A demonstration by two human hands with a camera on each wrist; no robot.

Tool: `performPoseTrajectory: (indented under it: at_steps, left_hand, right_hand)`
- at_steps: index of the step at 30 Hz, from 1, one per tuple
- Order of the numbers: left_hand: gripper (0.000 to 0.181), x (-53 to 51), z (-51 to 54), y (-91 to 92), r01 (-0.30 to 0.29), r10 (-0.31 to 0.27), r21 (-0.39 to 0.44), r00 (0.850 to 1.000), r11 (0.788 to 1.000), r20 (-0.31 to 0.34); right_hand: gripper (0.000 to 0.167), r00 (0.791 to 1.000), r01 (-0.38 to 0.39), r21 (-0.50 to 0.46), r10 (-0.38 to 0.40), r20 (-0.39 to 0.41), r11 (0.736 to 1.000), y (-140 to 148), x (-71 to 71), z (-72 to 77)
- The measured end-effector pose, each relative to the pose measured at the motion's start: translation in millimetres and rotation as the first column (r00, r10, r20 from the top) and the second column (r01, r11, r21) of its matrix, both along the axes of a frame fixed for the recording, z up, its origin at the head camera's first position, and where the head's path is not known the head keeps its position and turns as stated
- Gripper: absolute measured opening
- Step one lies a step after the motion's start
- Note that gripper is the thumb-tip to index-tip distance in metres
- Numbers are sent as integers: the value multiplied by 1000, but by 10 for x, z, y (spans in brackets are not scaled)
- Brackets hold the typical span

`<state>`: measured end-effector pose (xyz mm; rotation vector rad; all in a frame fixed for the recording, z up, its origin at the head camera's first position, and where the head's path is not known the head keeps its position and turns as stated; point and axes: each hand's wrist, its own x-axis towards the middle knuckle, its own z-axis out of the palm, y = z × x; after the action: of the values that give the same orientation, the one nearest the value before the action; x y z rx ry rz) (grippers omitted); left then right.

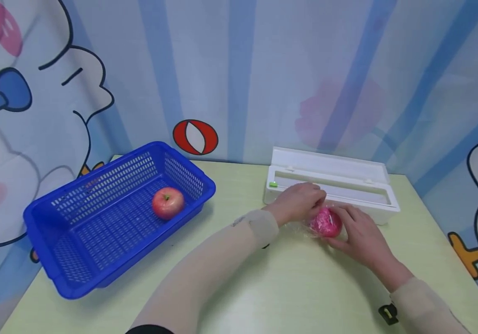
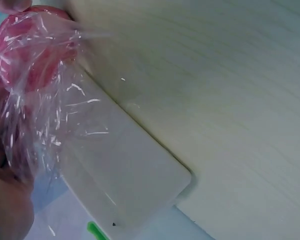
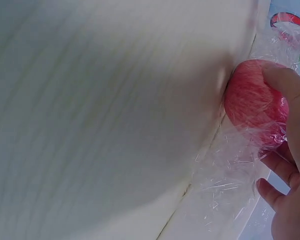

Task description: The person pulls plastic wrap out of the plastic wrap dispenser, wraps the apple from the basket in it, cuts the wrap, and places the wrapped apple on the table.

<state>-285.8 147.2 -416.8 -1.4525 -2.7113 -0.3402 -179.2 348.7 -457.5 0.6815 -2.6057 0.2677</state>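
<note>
A pinkish-red apple (image 1: 326, 222), wrapped in clear cling film (image 2: 45, 115), is in front of the white cling film dispenser (image 1: 378, 211). My right hand (image 1: 361, 236) holds it, with the thumb on one side and fingers on the other; the right wrist view shows the thumb pressed on the wrapped apple (image 3: 252, 102). With curled fingers, my left hand (image 1: 299, 202) pinches loose film at the apple's left side. Its fingertips are partly hidden. Crumpled film hangs off the apple towards the dispenser in the left wrist view.
The dispenser's lid (image 1: 330, 164) stands raised at the back, and a green slider (image 1: 273, 184) sits at its left end. A blue plastic basket (image 1: 117, 266) on the left contains another apple (image 1: 168, 203). A printed curtain (image 1: 247, 79) hangs behind the table (image 1: 289, 297).
</note>
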Motion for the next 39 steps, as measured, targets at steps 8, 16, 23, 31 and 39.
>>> performPoseTrajectory:
  at_steps: [8,16,23,31,39]
  left_hand:
    - [10,45,15,-141,-23,-26,135,936,991,350]
    - [8,70,-39,-220,-10,-92,221,891,975,444]
    - [41,230,-47,-235,38,-78,129,943,991,323]
    - [62,392,-62,-270,9,-22,55,971,998,237]
    - [59,419,-91,-319,32,-40,48,981,998,191]
  right_hand:
    - [81,1000,-4,-9,5,31,1000,-98,91,46]
    - [79,999,-21,11,21,37,1000,-159,133,76]
    - [74,999,6,37,-7,34,999,-216,164,92]
    - [91,997,70,25,-71,25,997,-217,243,76]
    - [106,998,-53,-1,52,-17,999,-68,194,102]
